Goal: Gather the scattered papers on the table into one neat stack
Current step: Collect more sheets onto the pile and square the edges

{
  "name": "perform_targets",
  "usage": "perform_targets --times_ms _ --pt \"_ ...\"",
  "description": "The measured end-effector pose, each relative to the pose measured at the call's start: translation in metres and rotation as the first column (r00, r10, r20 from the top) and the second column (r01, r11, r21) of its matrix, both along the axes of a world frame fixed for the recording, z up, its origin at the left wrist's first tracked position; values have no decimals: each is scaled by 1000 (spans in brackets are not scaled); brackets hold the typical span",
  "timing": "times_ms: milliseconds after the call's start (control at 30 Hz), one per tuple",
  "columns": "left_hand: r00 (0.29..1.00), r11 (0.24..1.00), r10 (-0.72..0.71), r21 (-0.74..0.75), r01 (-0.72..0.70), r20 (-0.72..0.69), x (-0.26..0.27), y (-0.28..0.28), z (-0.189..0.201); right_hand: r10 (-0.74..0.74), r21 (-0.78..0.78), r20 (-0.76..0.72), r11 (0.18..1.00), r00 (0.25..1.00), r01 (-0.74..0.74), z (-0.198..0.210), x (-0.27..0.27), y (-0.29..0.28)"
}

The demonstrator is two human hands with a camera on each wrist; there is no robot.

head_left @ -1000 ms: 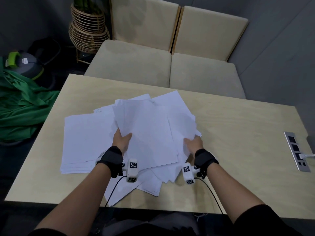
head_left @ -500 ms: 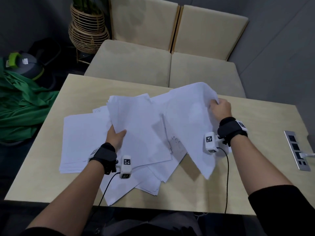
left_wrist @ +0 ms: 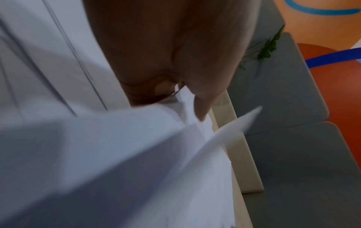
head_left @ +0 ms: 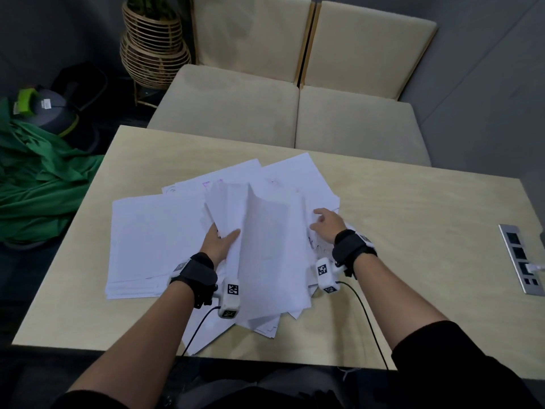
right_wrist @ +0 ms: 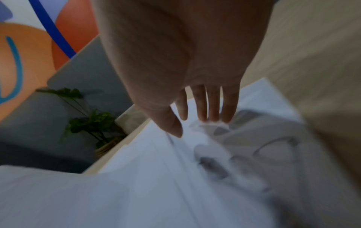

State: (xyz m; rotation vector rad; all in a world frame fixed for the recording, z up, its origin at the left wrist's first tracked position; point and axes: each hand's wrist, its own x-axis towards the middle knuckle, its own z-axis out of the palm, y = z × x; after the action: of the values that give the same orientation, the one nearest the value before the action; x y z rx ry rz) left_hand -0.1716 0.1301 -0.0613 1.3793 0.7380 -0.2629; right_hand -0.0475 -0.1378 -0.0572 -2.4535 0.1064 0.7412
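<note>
Tabletop (head_left: 413, 231): pale wood, rectangular, carrying all the papers; a metal socket strip (head_left: 520, 258) is set into its right edge with a white plug in it.

Scattered papers (head_left: 153, 240): white sheets fanned loosely over the middle and left of the tabletop, overlapping at many angles; a flatter pile lies on the left, and several corners stick out toward the near edge.

Lifted sheets (head_left: 265, 246): a bundle held up off the spread in the middle, bowed along its length, lower end over the near papers.

Left hand (head_left: 219, 243): grips the left edge of the lifted sheets, thumb on top and fingers beneath; the left wrist view, though blurred, shows the thumb (left_wrist: 203, 98) pressed on the paper.

Right hand (head_left: 327, 225): fingers straight and spread, laid flat on the papers just right of the lifted sheets; the right wrist view shows the fingertips (right_wrist: 213, 114) touching a sheet with faint markings.

Surroundings: two beige cushioned seats (head_left: 295, 113) behind the tabletop, a wicker plant stand (head_left: 154, 51) at upper left, green cloth (head_left: 38, 178) on the floor.
</note>
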Motion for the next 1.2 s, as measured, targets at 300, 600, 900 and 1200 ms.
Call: perform_targets --times_ms 300,600,900,1200 --pt "999 993 -20 113 25 -40 0 -5 -6 -17 -309 80 950 997 41 -16 -7 -65" --pt "999 970 37 240 -29 -26 -2 -16 -34 -399 82 124 916 908 392 -16 -14 -62" --pt "997 965 75 253 -64 -31 -2 -20 -42 -394 301 28 880 919 368 -8 -15 -73" --pt "992 970 125 212 -123 0 -4 -11 -43 -356 526 43 802 933 282 26 -15 -71"
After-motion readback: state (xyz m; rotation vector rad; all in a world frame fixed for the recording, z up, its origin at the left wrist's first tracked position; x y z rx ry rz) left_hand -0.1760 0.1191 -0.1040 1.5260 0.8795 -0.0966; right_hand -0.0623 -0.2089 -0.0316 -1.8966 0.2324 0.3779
